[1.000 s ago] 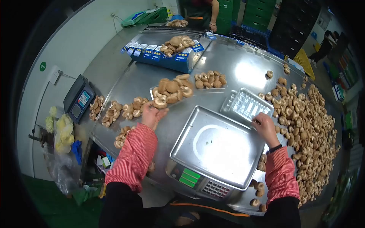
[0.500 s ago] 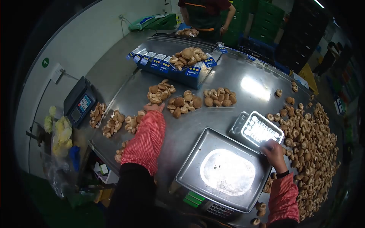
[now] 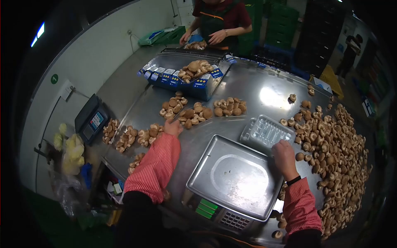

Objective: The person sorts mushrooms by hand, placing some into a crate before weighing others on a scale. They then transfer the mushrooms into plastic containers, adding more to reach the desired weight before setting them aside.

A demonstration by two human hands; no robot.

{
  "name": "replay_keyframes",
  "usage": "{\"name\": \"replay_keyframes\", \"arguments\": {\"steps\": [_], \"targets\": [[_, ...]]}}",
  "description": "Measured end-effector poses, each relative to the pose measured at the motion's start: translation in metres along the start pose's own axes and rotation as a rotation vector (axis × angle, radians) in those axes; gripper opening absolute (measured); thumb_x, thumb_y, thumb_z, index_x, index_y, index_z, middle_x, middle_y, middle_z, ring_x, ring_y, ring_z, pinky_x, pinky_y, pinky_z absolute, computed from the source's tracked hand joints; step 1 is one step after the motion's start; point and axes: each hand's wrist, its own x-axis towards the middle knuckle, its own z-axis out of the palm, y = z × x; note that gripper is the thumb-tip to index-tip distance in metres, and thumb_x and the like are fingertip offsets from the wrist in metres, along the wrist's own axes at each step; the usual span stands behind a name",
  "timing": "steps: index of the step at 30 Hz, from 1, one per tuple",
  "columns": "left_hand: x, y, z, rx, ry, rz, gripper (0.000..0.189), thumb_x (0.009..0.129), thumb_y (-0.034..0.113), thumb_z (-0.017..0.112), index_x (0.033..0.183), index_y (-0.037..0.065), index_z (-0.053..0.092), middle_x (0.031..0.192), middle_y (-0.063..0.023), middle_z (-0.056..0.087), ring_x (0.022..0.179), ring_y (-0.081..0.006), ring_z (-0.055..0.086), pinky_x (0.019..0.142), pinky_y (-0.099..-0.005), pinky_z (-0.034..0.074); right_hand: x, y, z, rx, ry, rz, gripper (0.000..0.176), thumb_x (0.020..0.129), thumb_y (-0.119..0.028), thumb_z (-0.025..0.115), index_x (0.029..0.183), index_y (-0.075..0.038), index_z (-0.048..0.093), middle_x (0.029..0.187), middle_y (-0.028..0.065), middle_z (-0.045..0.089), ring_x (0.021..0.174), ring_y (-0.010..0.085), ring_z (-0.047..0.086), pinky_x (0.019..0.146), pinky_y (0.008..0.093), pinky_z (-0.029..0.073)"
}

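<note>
My left hand (image 3: 173,127) reaches forward over the steel table, fingers apart. It is just below a portion of shiitake mushrooms (image 3: 173,106) and beside another mushroom-filled tray (image 3: 195,115). At the near right corner of a clear plastic tray (image 3: 269,133), my right hand (image 3: 284,153) has its fingers closed on the rim. No mushrooms lie in that tray, which overlaps the far edge of the scale's steel pan (image 3: 231,177). Both forearms wear red checked sleeves.
Loose mushrooms (image 3: 339,165) are heaped along the right. More portions (image 3: 126,138) line the left, near a dark scale (image 3: 91,120). A blue-labelled wrapping stand (image 3: 182,84) holds mushrooms. Across the table, a person (image 3: 219,25) handles a bagged pack (image 3: 195,44).
My left hand has drawn back slightly from the far-left mushroom portion. My right hand stays at the clear tray's corner. The person opposite has brought both hands to the bagged pack. The view has shifted.
</note>
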Motion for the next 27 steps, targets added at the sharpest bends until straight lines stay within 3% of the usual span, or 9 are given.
{"name": "replay_keyframes", "arguments": {"steps": [1, 5, 8, 11, 13, 15, 20, 23, 27], "targets": [[-0.025, 0.008, 0.005, -0.033, -0.107, 0.058, 0.05, 0.1, 0.028, 0.059, 0.141, 0.005, 0.041, 0.105, -0.0133, 0.061, 0.096, -0.0237, 0.065, 0.08, -0.0371, 0.059, 0.001, -0.01, -0.006, -0.03, 0.038, -0.063, 0.007, 0.076, 0.002, 0.061, 0.079, -0.003, 0.056, 0.079, 0.0138, 0.051, 0.078, 0.034, 0.054, 0.069, 0.0444, 0.047], [-0.161, 0.064, 0.038, -0.09, -0.65, -0.135, 0.046, 0.102, 0.032, 0.056, 0.136, 0.003, 0.045, 0.116, -0.0155, 0.063, 0.101, -0.0245, 0.066, 0.087, -0.0373, 0.057, -0.012, -0.071, -0.031, 0.01, 0.082, -0.179, 0.014, 0.074, 0.001, 0.062, 0.085, -0.003, 0.057, 0.08, 0.012, 0.05, 0.076, 0.0306, 0.054, 0.066, 0.0406, 0.047], [-0.182, 0.064, 0.055, 0.078, -0.686, -0.069, 0.038, 0.101, 0.033, 0.058, 0.125, 0.003, 0.057, 0.11, -0.0123, 0.066, 0.099, -0.02, 0.066, 0.083, -0.0319, 0.056, -0.031, -0.098, -0.035, 0.089, 0.147, -0.154, 0.017, 0.075, 0.002, 0.068, 0.089, -0.003, 0.06, 0.083, 0.0122, 0.054, 0.076, 0.0307, 0.055, 0.066, 0.0399, 0.046], [-0.112, 0.037, 0.047, 0.378, -0.476, 0.342, 0.032, 0.099, 0.028, 0.06, 0.115, 0.001, 0.064, 0.102, -0.0101, 0.07, 0.096, -0.016, 0.066, 0.082, -0.0302, 0.054, -0.053, -0.11, -0.04, 0.126, 0.148, -0.044, 0.019, 0.075, 0.003, 0.071, 0.09, -0.003, 0.061, 0.084, 0.0124, 0.056, 0.077, 0.0309, 0.055, 0.066, 0.04, 0.045], [-0.037, 0.021, 0.032, 0.406, -0.303, 0.488, 0.031, 0.096, 0.025, 0.062, 0.112, -0.001, 0.066, 0.097, -0.0064, 0.071, 0.093, -0.0132, 0.065, 0.081, -0.0294, 0.052, -0.069, -0.11, -0.043, 0.107, 0.132, 0.017, 0.021, 0.073, 0.004, 0.072, 0.089, -0.003, 0.061, 0.084, 0.0124, 0.056, 0.077, 0.031, 0.056, 0.066, 0.0405, 0.044], [0.038, 0.014, 0.015, 0.567, -0.062, 0.687, 0.035, 0.092, 0.026, 0.067, 0.116, 0.0, 0.066, 0.098, -0.0076, 0.072, 0.089, -0.0202, 0.068, 0.081, -0.0325, 0.054, -0.084, -0.11, -0.041, 0.07, 0.138, 0.091, 0.022, 0.073, 0.003, 0.073, 0.09, -0.003, 0.061, 0.083, 0.0122, 0.057, 0.079, 0.0311, 0.056, 0.067, 0.0415, 0.044], [0.126, 0.045, 0.01, 1.23, 0.161, 0.656, 0.064, 0.083, 0.043, 0.074, 0.133, 0.006, 0.058, 0.127, -0.0168, 0.063, 0.124, -0.0339, 0.055, 0.105, -0.0407, 0.043, -0.091, -0.115, -0.046, -0.004, 0.185, 0.266, 0.018, 0.076, 0.009, 0.065, 0.088, -0.002, 0.058, 0.084, 0.0132, 0.055, 0.075, 0.0306, 0.054, 0.069, 0.0397, 0.043], [0.137, 0.058, 0.031, 1.346, 0.05, 0.447, 0.082, 0.08, 0.054, 0.073, 0.147, 0.015, 0.044, 0.148, -0.0112, 0.046, 0.143, -0.0301, 0.033, 0.114, -0.0514, 0.032, -0.091, -0.113, -0.042, -0.02, 0.18, 0.372, 0.016, 0.078, 0.009, 0.063, 0.088, -0.002, 0.058, 0.084, 0.0126, 0.054, 0.074, 0.0287, 0.053, 0.067, 0.0381, 0.043], [0.158, 0.062, 0.049, 1.456, -0.041, 0.34, 0.095, 0.077, 0.066, 0.07, 0.152, 0.019, 0.036, 0.153, -0.0134, 0.038, 0.145, -0.0302, 0.029, 0.113, -0.0604, 0.03, -0.093, -0.098, -0.032, -0.055, 0.167, 0.413, 0.012, 0.081, 0.006, 0.063, 0.089, -0.001, 0.057, 0.082, 0.0118, 0.053, 0.073, 0.0264, 0.052, 0.064, 0.0367, 0.043]]}}
